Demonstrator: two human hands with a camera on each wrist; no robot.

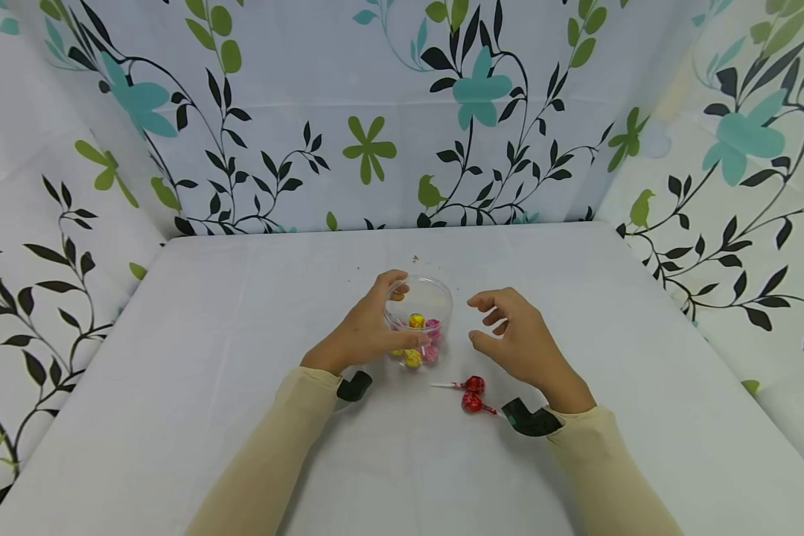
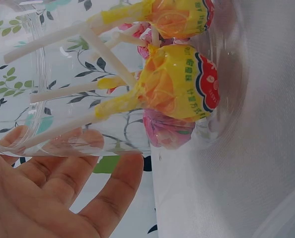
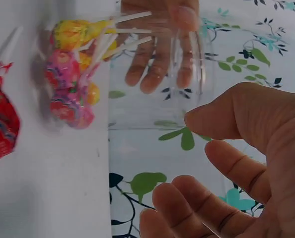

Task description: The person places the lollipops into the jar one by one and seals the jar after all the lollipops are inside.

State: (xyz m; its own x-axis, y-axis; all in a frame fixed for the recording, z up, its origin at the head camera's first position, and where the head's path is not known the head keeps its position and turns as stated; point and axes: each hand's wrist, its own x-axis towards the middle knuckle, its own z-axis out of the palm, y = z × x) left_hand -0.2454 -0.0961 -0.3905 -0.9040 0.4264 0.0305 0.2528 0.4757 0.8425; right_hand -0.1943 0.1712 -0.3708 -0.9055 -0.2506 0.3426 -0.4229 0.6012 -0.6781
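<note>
My left hand (image 1: 362,331) grips a clear plastic jar (image 1: 432,300) by its side, thumb on the near wall and fingers on the far wall. Inside, yellow lollipops (image 2: 175,89) and pink lollipops (image 3: 65,106) lie with their heads toward the jar's bottom and white sticks toward its mouth. To the right of the jar, my right hand (image 1: 522,335) hovers with loosely bent fingers, thumb apart, and nothing in them. Two red lollipops (image 1: 473,393) lie side by side on the white table in front of that hand, their sticks pointing opposite ways.
A clear round piece (image 1: 342,404), perhaps a lid, lies partly hidden under the left wrist. Small dark specks (image 1: 415,259) dot the white table (image 1: 254,298) behind the jar. Patterned curtains (image 1: 375,74) with leaves and birds enclose the table's back and sides.
</note>
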